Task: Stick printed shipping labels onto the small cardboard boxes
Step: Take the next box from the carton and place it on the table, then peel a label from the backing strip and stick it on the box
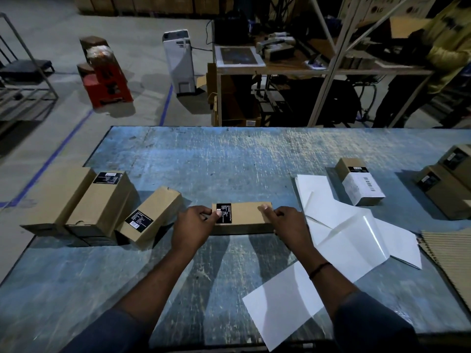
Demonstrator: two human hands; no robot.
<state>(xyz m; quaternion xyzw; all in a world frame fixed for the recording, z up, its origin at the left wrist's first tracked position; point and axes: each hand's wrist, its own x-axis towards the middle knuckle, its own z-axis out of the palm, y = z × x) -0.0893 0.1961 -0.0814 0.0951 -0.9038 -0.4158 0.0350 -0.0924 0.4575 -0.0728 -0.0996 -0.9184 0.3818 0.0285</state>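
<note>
Head view: seven small cardboard boxes on the worn blue table [229, 159]. At centre, the middle box [246, 217], lying flat and gripped at both ends. Left hand [195, 226] curled round its left end, thumb pressed on the black label [224, 212] there. Right hand [288, 225] curled round the right end, thumb on the top face, other fingers mostly hidden.

Three at the left, close together: a plain box [58, 197], a labelled box [102, 202], and a tilted box [150, 215] leaning at its side. To the right, a lone box [349, 169] bearing one white shipping label [362, 186] with a barcode. Two edge boxes [443, 189] touching at the right border.

One near sheet [280, 309] of white paper at the front; overlapping white sheets [356, 240] beside the right hand, count impossible to tell. One corrugated sheet [451, 256] far right.
</note>
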